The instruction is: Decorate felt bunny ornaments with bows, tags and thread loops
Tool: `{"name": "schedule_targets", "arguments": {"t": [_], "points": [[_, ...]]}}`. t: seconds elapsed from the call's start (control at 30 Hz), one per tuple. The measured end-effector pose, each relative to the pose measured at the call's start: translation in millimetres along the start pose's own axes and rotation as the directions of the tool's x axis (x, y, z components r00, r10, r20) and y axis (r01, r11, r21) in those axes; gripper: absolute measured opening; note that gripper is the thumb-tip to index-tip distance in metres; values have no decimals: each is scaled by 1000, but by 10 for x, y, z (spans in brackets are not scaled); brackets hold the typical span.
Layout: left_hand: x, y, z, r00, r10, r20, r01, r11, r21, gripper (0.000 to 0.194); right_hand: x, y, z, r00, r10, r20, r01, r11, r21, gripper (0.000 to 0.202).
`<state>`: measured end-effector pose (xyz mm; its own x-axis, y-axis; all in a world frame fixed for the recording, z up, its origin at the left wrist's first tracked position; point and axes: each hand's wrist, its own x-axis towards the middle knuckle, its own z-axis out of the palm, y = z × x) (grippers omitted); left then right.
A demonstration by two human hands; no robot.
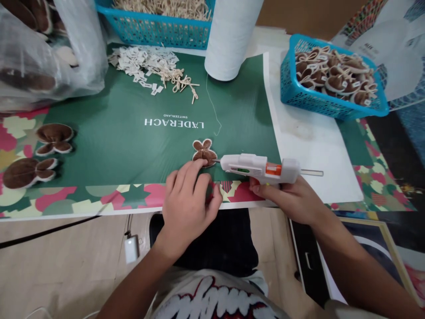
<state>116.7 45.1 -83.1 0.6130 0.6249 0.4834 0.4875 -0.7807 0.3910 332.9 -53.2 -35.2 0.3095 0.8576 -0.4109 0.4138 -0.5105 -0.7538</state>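
A small brown plush rabbit-head piece (206, 153) with white edging lies on the green sheet, ears pointing away from me. My left hand (189, 195) holds it down, its bent fingertips pressed on the near edge. A white hot glue gun (247, 165) with an orange part is gripped in my right hand (292, 199). Its metal nozzle points left and meets the right side of the piece; whether glue is coming out, I cannot tell. From the back of the gun sticks a clear glue stick (312, 173).
Two larger brown plush pieces (55, 138) lie at the left. Behind are white labels (142, 62), cord bows (181, 82), a large white thread cone (230, 40) with loose thread, and a blue basket (159, 33) of cords. Another blue basket (332, 104) holds finished-looking brown pieces. A plastic bag (83, 48) stands left.
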Motion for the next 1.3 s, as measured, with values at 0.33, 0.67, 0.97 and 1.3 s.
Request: {"name": "schedule_targets", "arguments": {"t": [0.33,0.67,0.97,1.3], "points": [[-9,0,2,1000,-1,2,1,1000,13,5,-21,-115,17,999,-35,-1,35,997,73,12],[-9,-2,10,1000,-1,-11,1,1000,12,6,-34,-127,-16,1000,16,-17,-15,997,70,14],[-1,2,12,1000,-2,-19,2,1000,4,7,-45,-15,-36,999,12,-31,-10,998,56,13],[2,10,11,1000,-16,-4,16,1000,0,8,-43,-12,-24,998,-12,-58,13,1000,15,14]]}}
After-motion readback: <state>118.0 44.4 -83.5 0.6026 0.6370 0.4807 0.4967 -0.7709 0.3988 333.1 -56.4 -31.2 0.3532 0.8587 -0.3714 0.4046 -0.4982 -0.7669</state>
